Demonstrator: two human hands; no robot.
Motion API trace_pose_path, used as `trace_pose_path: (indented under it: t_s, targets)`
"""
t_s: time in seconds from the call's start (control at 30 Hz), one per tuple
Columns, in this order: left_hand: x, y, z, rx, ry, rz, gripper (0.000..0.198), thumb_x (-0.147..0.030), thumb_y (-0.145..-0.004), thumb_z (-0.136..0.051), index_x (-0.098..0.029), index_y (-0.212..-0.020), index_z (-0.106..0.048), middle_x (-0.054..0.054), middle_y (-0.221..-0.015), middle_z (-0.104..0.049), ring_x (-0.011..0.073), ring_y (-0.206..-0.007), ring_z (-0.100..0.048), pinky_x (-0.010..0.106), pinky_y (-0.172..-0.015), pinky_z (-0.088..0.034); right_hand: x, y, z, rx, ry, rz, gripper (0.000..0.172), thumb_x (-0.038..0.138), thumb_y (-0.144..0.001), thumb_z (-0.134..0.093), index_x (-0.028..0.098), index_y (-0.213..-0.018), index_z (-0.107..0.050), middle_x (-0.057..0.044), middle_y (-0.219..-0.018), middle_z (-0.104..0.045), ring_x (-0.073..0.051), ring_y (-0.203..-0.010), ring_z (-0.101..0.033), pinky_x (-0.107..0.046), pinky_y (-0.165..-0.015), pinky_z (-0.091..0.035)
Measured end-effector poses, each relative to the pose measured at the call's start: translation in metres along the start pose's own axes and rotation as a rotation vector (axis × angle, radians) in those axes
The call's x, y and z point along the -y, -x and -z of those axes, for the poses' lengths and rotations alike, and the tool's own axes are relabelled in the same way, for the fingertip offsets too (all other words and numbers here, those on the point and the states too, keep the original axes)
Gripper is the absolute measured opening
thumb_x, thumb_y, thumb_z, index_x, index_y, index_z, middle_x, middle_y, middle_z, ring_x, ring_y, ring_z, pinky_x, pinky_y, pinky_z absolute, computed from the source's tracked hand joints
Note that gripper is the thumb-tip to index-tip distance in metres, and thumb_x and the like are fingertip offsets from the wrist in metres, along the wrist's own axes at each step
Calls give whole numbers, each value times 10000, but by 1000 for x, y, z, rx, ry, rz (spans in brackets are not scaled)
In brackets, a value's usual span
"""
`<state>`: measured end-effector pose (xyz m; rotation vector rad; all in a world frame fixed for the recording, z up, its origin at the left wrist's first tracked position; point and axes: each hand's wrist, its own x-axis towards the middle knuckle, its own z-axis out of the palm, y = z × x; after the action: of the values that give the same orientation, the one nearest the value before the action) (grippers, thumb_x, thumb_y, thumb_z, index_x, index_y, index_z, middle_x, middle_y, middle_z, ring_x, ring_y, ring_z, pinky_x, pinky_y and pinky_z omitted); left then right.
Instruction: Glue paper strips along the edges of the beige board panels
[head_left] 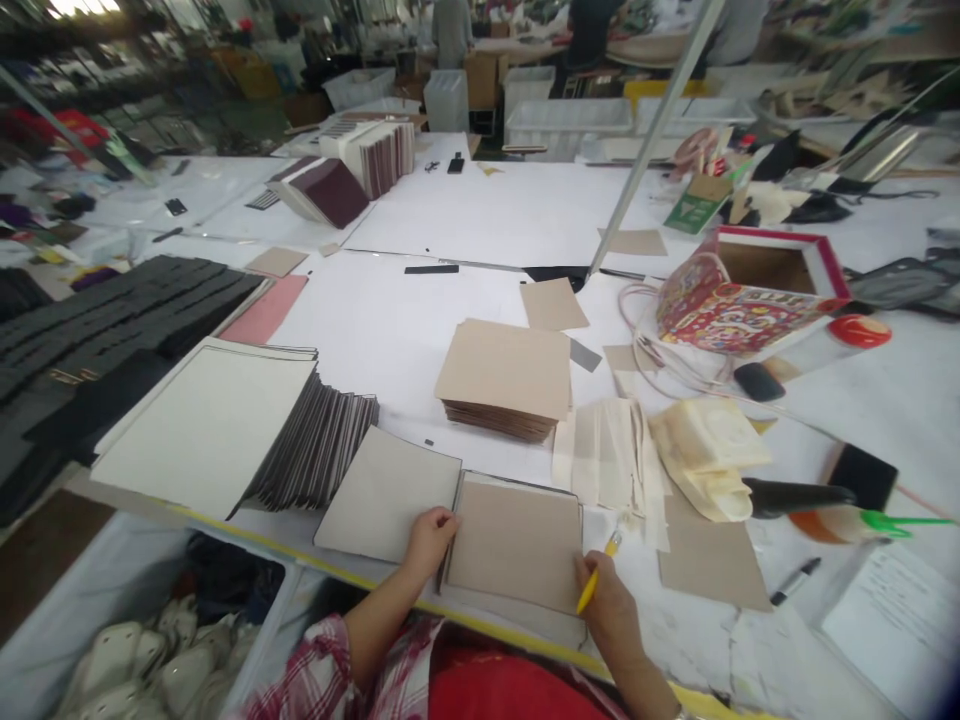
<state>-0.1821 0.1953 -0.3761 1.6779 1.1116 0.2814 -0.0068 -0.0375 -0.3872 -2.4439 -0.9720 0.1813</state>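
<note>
My left hand [431, 540] rests over the right edge of a pale, dark-edged panel [390, 490]. Its fingers are pinched together at the dark seam beside a tan board [517, 540]; what lies between them is too small to make out. The tan board lies flat on another dark-edged sheet at the table's front. At its right edge, my right hand [611, 605] grips a yellow-handled brush [589, 590], tip pointing away from me. Behind the board sits a stack of tan boards [506, 370]. A fanned stack of pale, dark-edged panels [217, 420] stands to the left.
Cream cloth strips [611, 455] and a cut-open yellowish plastic container [709, 435] lie to the right. Beyond are a patterned red box [750, 310], a metal pole [652, 130] and maroon panels [326, 190]. Below the front edge, a white bin [255, 670] holds pale pieces.
</note>
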Motion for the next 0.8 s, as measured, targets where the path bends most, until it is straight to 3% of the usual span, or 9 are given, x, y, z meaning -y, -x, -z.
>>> trace_pose_path:
  t_s: [0.2,0.53,0.8]
  targets:
    - [6,-17,-6,-24,-24,-4,292,-400,-689,-513,-134,-623,-616,7,-566,-578,141,-582,-521,225,-547,-383,-2,-10,-11,21,70,8,322,429,-871,-275,175,-864,-472,-47,-684,-594,-170,-558,-572,-253,-497,-373]
    - [15,-24,-7,-20,-75,2,297,-381,-696,-499,-132,-595,-626,14,-562,-598,139,-573,-536,215,-536,-380,-5,-12,-14,22,110,56,251,367,-868,-326,174,-835,-484,-29,-665,-576,-150,-566,-560,-239,-524,-356]
    - [10,-22,-8,66,-115,31,323,-432,-693,-502,-146,-619,-632,18,-586,-626,161,-580,-549,238,-551,-380,-4,-9,-9,50,128,68,153,215,-850,-349,164,-846,-494,-16,-629,-554,-142,-574,-535,-236,-557,-355]
